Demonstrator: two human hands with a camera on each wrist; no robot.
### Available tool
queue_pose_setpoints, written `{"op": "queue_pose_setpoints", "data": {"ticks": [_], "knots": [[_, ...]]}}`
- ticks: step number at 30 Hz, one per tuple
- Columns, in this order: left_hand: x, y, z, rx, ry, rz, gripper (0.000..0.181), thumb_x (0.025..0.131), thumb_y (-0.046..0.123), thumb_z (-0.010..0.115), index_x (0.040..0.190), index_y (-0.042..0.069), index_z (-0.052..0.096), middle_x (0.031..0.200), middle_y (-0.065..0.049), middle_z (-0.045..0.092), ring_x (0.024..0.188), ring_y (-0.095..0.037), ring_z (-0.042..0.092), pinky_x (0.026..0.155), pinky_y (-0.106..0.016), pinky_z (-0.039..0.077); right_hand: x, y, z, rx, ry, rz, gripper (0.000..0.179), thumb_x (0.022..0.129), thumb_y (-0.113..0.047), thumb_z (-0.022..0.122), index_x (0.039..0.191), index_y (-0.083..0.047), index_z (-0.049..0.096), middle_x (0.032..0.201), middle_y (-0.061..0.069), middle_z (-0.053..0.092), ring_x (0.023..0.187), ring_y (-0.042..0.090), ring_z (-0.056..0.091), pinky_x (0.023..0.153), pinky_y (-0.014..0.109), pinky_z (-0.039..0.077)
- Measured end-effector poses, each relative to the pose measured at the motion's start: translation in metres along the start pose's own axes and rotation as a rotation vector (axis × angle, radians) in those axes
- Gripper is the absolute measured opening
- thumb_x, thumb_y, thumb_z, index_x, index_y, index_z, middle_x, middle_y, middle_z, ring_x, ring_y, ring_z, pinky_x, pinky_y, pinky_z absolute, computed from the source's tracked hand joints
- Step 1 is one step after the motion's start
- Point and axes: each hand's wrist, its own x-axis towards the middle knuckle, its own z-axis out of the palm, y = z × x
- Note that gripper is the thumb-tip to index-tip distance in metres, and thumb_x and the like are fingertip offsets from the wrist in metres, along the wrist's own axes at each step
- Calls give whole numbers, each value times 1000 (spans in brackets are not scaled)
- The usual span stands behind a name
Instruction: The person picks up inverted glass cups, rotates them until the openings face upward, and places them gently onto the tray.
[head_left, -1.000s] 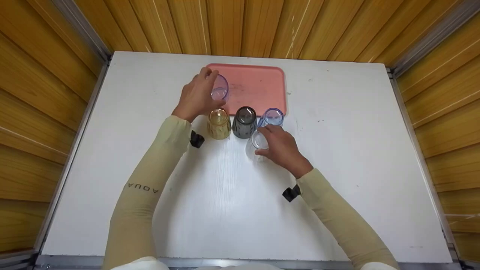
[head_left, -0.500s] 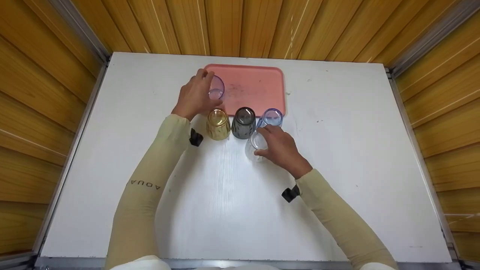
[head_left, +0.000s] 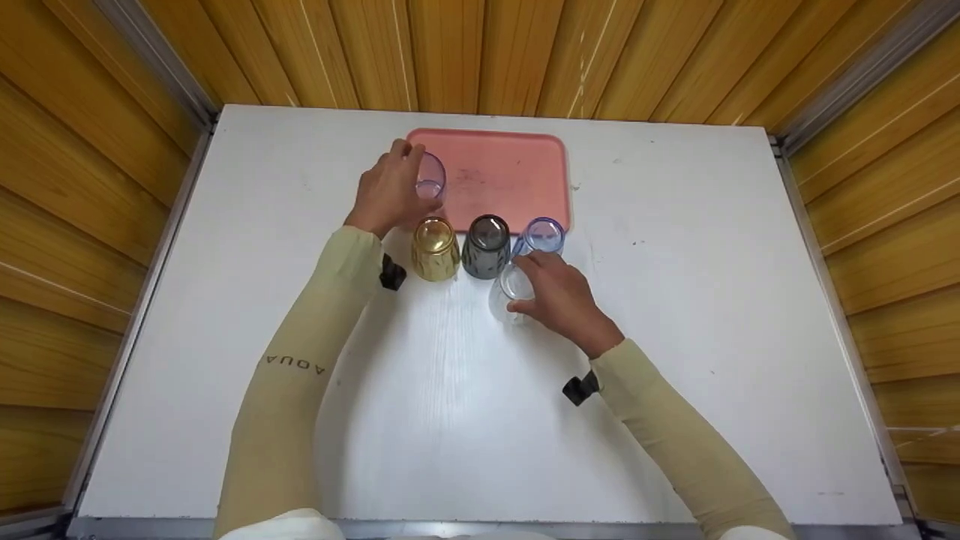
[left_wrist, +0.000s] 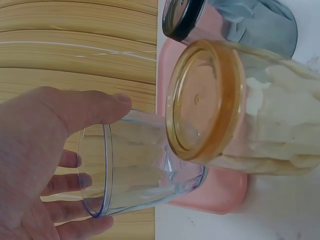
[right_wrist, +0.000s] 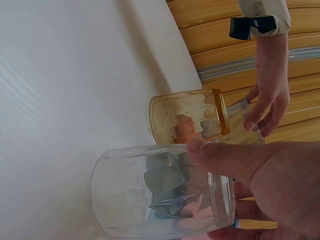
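Note:
My left hand (head_left: 386, 187) holds a pale violet-blue tinted drinking glass (left_wrist: 145, 165) near its rim, thumb on one side and fingers on the other. That glass is mouth up over the left end of the pink tray (head_left: 510, 161). My right hand (head_left: 562, 296) grips a colourless glass (right_wrist: 135, 192), upside down on the white table, around its base end. Just beyond it, in one row, an amber glass (head_left: 435, 251), a dark grey glass (head_left: 487, 247) and a blue glass (head_left: 545, 234) stand upside down; my right hand partly covers the blue one.
The glasses in the row stand close together along the tray's near edge. White tabletop (head_left: 450, 420) spreads around them. Wood-patterned walls (head_left: 510, 60) enclose the back and both sides.
My left hand has shifted slightly left with the tinted glass over the tray. The right hand keeps its grip on the colourless glass, which stays in place.

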Motion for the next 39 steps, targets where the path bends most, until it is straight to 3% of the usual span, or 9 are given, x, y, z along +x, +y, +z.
{"op": "queue_pose_setpoints", "data": {"ticks": [16,39], "knots": [[6,-5,7,-26,-45,-58,90,81,43,74,153,21,24,156,-9,28,136,-29,41,111,-47,40,1,-1,1,20,-26,27,73,74,-35,83,136,-12,53,134,11,55,124,30,52,99,48,49],[14,-12,14,-25,-36,-27,89,80,42,75,151,14,29,151,-15,34,131,-31,45,108,-48,43,1,-1,1,-6,-24,26,73,75,-37,82,137,-12,52,135,10,55,126,29,51,100,49,49]]}}
